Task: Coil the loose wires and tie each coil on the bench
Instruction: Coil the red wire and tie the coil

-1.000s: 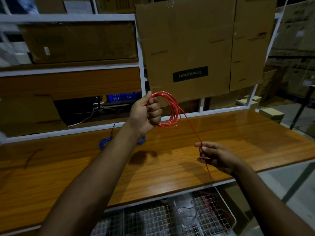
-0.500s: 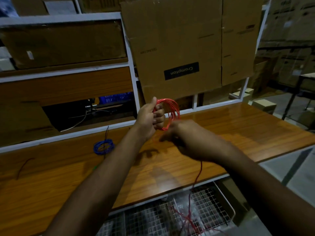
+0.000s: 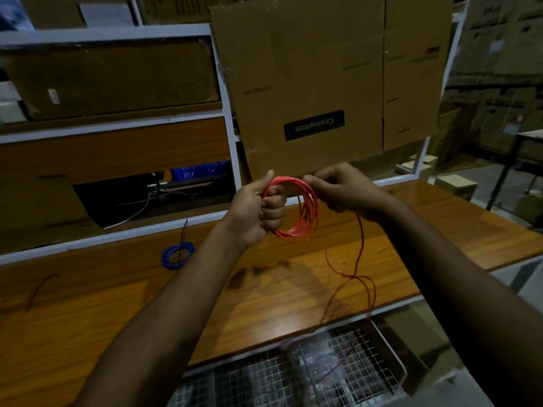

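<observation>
A red wire coil point(image 3: 302, 221) hangs in the air above the wooden bench point(image 3: 117, 312). My left hand point(image 3: 258, 210) grips the coil's left side in a fist. My right hand point(image 3: 340, 189) pinches the wire at the coil's upper right. The loose red tail point(image 3: 357, 268) drops from my right hand, loops over the bench's front edge and falls toward the wire basket below. A blue coil point(image 3: 177, 255) with a dark tie lies on the bench at the back left.
A short dark wire piece point(image 3: 39, 289) lies on the bench's far left. A white-framed shelf point(image 3: 117, 124) with cardboard boxes stands behind, and a large Crompton box point(image 3: 314, 83) hangs at the back. A mesh basket point(image 3: 308, 374) sits under the front edge.
My right hand rose from below the coil to its upper right, laying another turn of red wire on. The tail is shorter and now loops on the bench.
</observation>
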Tool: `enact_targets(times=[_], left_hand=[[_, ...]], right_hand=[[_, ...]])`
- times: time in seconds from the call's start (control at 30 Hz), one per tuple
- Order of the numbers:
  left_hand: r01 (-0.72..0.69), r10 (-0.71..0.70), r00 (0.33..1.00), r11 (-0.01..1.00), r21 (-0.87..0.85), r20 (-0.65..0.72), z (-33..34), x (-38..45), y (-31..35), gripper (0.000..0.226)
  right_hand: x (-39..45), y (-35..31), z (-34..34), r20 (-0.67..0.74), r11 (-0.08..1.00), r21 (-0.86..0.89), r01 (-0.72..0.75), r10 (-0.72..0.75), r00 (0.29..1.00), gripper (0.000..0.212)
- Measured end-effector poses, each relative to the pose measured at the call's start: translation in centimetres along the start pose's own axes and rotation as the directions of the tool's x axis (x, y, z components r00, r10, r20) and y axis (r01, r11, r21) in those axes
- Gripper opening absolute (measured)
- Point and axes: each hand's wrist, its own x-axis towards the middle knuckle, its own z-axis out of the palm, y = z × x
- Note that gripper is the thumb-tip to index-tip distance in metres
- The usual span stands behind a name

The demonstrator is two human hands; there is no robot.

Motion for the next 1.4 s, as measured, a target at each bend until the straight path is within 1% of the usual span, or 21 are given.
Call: enact_targets(times=[0.03, 0.1, 0.23, 0.3, 0.37, 0.43, 0.47, 0.5, 0.53, 0.57, 0.63, 0.67, 0.73, 0.8, 0.87, 0.97, 1.03, 1.1, 1.2, 1.3, 1.4], left_hand=[[-0.028, 0.027, 0.999, 0.999, -0.023, -0.017, -0.3, 0.0, 0.4, 0.044], [-0.089, 0.086, 0.994, 0.995, -0.038, -0.062, -1.1, 0.1, 1.2, 0.044], [-0.127, 0.125, 0.986, 0.992, -0.005, -0.108, -2.0, 0.1, 2.2, 0.045], [-0.128, 0.125, 0.986, 0.992, -0.015, -0.106, -1.9, 0.3, 2.2, 0.045], [-0.138, 0.134, 0.986, 0.990, -0.032, -0.097, -1.6, 0.8, 2.2, 0.045], [-0.143, 0.139, 0.986, 0.989, -0.039, -0.090, -1.2, 1.2, 2.1, 0.046], [-0.146, 0.142, 0.986, 0.989, -0.039, -0.093, -0.9, 1.4, 2.0, 0.046], [-0.151, 0.147, 0.984, 0.988, -0.039, -0.100, -0.7, 1.6, 2.0, 0.046], [-0.159, 0.154, 0.982, 0.987, -0.037, -0.112, -0.5, 1.7, 1.9, 0.046], [-0.168, 0.162, 0.979, 0.985, -0.033, -0.124, -0.3, 1.8, 1.9, 0.046], [-0.182, 0.177, 0.973, 0.983, -0.017, -0.146, -0.3, 2.2, 1.7, 0.046], [-0.184, 0.182, 0.971, 0.983, 0.001, -0.158, -0.4, 2.4, 1.5, 0.046], [-0.171, 0.177, 0.970, 0.984, 0.053, -0.168, -0.2, 2.5, 1.1, 0.046], [-0.155, 0.170, 0.972, 0.982, 0.106, -0.162, 0.0, 2.5, 0.5, 0.046], [-0.142, 0.173, 0.970, 0.974, 0.178, -0.170, 0.2, 2.4, 0.0, 0.046], [-0.129, 0.213, 0.956, 0.924, 0.360, -0.204, 0.8, 2.1, -0.6, 0.044], [-0.108, 0.226, 0.946, 0.895, 0.433, -0.232, 1.6, 1.6, -0.9, 0.039], [-0.109, 0.200, 0.960, 0.911, 0.397, -0.195, 2.1, 1.0, -1.1, 0.033], [-0.085, 0.126, 0.984, 0.951, 0.297, -0.123, 2.1, 0.4, -1.1, 0.028], [-0.007, 0.027, 0.995, 0.980, 0.201, -0.095, 1.9, 0.2, -0.8, 0.033], [0.039, -0.022, 0.997, 0.970, 0.241, -0.073, 1.4, 0.1, -0.4, 0.039]], right_hand=[[-0.3, 1.3, -0.2, 0.081, 0.991, 0.128, -0.033, 0.023, 0.996, 0.037], [-1.2, 4.5, -0.5, 0.179, 0.957, 0.263, -0.122, 0.076, 0.981, 0.032], [-2.7, 9.7, -0.1, 0.271, 0.803, 0.527, -0.279, 0.152, 0.950, 0.022], [-3.1, 10.2, 0.8, 0.225, 0.776, 0.569, -0.272, 0.172, 0.959, 0.033], [-3.5, 10.0, 2.4, 0.065, 0.791, 0.566, -0.231, 0.236, 0.969, 0.030], [-3.9, 9.6, 4.6, -0.160, 0.859, 0.453, -0.239, 0.342, 0.926, 0.014], [-4.2, 9.3, 5.8, -0.266, 0.899, 0.346, -0.269, 0.369, 0.891, 0.012], [-4.5, 8.9, 6.8, -0.345, 0.931, 0.198, -0.306, 0.358, 0.867, 0.020], [-4.8, 8.3, 7.8, -0.371, 0.944, 0.025, -0.329, 0.315, 0.874, 0.028], [-5.1, 7.2, 8.5, -0.347, 0.937, -0.140, -0.319, 0.256, 0.902, 0.031], [-5.7, 4.4, 9.2, -0.172, 0.896, -0.372, -0.241, 0.189, 0.967, 0.028], [-6.0, 2.9, 9.1, -0.057, 0.873, -0.449, -0.192, 0.186, 0.981, 0.023], [-6.5, -0.3, 8.2, 0.171, 0.822, -0.566, -0.059, 0.187, 0.967, 0.015], [-6.6, -3.1, 6.6, 0.299, 0.780, -0.621, 0.076, 0.146, 0.943, 0.037], [-6.0, -5.8, 4.9, 0.304, 0.730, -0.664, 0.163, 0.065, 0.950, 0.044], [-4.3, -8.2, 2.7, 0.285, 0.616, -0.725, 0.309, -0.141, 0.948, 0.032], [-3.5, -8.9, 1.9, 0.293, 0.560, -0.719, 0.412, -0.293, 0.910, 0.025], [-2.9, -9.1, 1.6, 0.283, 0.506, -0.724, 0.468, -0.401, 0.871, 0.020], [-1.7, -8.5, 0.9, 0.217, 0.444, -0.771, 0.456, -0.491, 0.844, 0.016], [-0.5, -7.5, -0.2, 0.169, 0.476, -0.766, 0.432, -0.499, 0.850, 0.014], [0.1, -6.6, -1.2, 0.215, 0.606, -0.685, 0.404, -0.362, 0.907, 0.012]])
